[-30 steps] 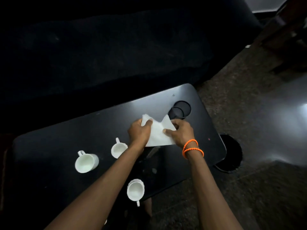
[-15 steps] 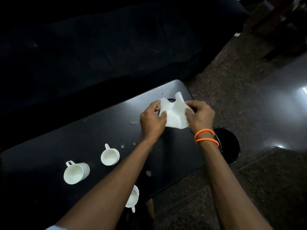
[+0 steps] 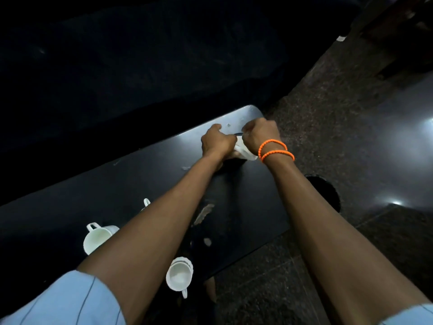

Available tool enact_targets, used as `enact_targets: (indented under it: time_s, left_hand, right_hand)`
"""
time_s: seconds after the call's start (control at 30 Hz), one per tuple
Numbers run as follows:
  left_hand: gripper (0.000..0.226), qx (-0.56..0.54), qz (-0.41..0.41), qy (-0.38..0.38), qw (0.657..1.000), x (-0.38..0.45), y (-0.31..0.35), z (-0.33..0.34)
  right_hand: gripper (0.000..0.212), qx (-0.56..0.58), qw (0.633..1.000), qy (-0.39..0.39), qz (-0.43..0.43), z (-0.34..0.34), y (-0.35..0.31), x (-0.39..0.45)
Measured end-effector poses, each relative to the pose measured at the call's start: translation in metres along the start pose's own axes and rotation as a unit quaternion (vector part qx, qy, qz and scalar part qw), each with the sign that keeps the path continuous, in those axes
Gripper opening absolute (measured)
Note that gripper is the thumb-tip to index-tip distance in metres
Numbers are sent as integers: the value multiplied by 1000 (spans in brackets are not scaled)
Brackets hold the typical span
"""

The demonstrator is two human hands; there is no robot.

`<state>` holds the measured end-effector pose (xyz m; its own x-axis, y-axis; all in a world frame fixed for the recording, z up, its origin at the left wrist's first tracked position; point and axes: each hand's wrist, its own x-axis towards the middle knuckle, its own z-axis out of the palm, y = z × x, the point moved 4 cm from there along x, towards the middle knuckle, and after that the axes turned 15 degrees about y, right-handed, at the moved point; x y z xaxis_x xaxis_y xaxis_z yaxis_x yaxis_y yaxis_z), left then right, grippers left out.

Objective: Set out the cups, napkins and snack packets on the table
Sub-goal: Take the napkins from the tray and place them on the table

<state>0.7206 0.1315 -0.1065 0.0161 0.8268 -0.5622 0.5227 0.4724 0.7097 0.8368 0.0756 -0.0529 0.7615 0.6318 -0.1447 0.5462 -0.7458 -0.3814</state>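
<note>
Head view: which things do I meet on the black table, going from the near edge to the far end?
White cup at the near edge → white cup with its handle up → cup handle showing behind the left forearm → left hand and right hand holding the white napkin.

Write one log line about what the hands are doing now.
left hand: grips napkin | right hand: grips napkin | place: far right of table | white cups visible: three
</note>
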Motion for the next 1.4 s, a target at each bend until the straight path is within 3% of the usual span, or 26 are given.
enact_targets:
  time_s: [0.13,0.2,0.27,0.4,0.5,0.6,0.77,1.0,1.4]
  left_hand:
    - [56,-91,-63,31,993,8,-3,-5]
    - [44,-135,-99,29,985,14,-11,-3]
    - [47,-149,-118,38,981,21,-20,-2]
    - [46,-115,-100,85,985,37,-37,-7]
    - [55,-126,-108,29,986,38,-45,0]
    - [65,-112,-85,-57,988,32,-46,11]
    - [73,-146,-92,-131,976,23,-50,19]
    - [72,-157,-57,-145,975,13,-55,21]
    - [67,-140,-43,-122,982,-39,-115,-44]
  right_hand:
    - [33,148,983,79,80,-4,15,-1]
    - [28,200,964,120,131,-2,26,-1]
    - [28,258,938,145,181,2,36,-2]
    - [52,295,904,139,277,12,57,-5]
    - [65,342,874,72,338,25,64,-11]
    - [65,426,822,8,378,43,64,-21]
    - [63,500,771,0,395,57,68,-33]
    - [65,483,779,58,395,58,73,-44]
    - [70,523,730,35,438,77,69,-139]
